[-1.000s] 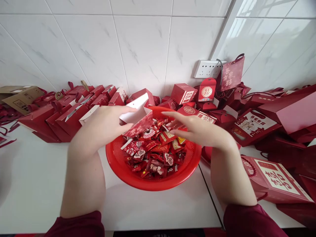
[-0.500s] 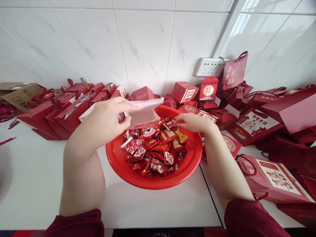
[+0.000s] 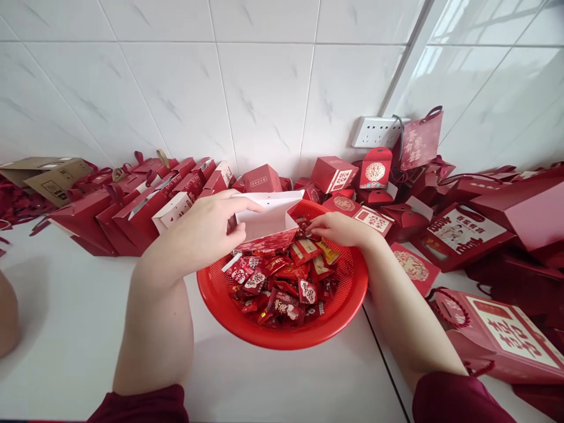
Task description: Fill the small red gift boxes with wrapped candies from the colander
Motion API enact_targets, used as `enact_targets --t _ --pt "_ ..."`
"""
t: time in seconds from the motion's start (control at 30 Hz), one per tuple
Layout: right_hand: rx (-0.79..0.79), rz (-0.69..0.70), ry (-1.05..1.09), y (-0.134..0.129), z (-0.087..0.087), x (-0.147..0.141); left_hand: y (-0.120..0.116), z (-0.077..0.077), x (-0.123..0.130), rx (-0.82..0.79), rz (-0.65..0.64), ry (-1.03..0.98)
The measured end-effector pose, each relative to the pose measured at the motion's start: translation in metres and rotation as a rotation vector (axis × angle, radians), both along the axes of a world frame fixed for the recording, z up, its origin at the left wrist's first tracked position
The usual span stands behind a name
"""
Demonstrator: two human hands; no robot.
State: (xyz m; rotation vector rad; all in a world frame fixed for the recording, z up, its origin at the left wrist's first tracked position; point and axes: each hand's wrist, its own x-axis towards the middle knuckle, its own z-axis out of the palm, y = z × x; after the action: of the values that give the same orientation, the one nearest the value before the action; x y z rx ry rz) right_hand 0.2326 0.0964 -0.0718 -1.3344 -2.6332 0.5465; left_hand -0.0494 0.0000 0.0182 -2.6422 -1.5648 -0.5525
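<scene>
Left hand (image 3: 207, 229) holds open box (image 3: 269, 239), right hand (image 3: 341, 228) at sweets (image 3: 286, 282)

Writing: hanging bag (image 3: 420, 141) by the socket (image 3: 374, 132) looks like 吾家有囍, pale on dusty red. Large box (image 3: 506, 332) at right has a big red 囍 on a cream panel; small box (image 3: 375, 171) below the socket shows 囍 in a round medallion. Sweet wrappers carry pale heart-like labels with characters, too small to read; no brand legible.

Open box: red outside with paler pattern, whitish inside, back flap up with small holes. Tilted over the back-left of the red basket (image 3: 282, 342), above the sweets, between the hands, just left of the right hand.

Left hand pinches the box's left end, thumb in front, index finger along the top. Right hand, fingers bunched, reaches down among sweets at the basket's back right; cannot tell if it grips one. Basket sits on a white table (image 3: 247, 382).
</scene>
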Motion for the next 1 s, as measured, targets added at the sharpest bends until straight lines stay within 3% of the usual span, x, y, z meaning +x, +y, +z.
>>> enact_targets --t 0.07,0.17,0.23,0.3,0.5,0.7,1.0 --pt "0.047 -0.068 0.130 -0.001 0.004 0.004 0.001 0.000 -0.001 -0.018 0.008 0.023" --pt "-0.026 -0.138 0.556 -0.007 0.010 0.006 0.005 -0.003 -0.001 -0.035 0.033 0.038" --pt "-0.158 -0.108 0.829 -0.015 0.015 0.005 0.012 -0.007 -0.001 -0.042 0.079 0.041" --pt "-0.219 -0.034 0.926 -0.027 0.021 0.001 0.019 -0.010 -0.002 -0.050 0.099 0.030" --pt "-0.013 0.066 0.860 -0.055 0.033 -0.015 0.026 -0.012 -0.002 -0.094 0.057 0.041" --pt "-0.192 0.054 0.966 -0.059 0.032 -0.020 0.018 -0.012 0.003 -0.116 -0.020 0.059" --pt "-0.203 0.063 0.907 -0.059 0.037 -0.017 0.013 -0.009 0.006 -0.121 -0.050 0.128"
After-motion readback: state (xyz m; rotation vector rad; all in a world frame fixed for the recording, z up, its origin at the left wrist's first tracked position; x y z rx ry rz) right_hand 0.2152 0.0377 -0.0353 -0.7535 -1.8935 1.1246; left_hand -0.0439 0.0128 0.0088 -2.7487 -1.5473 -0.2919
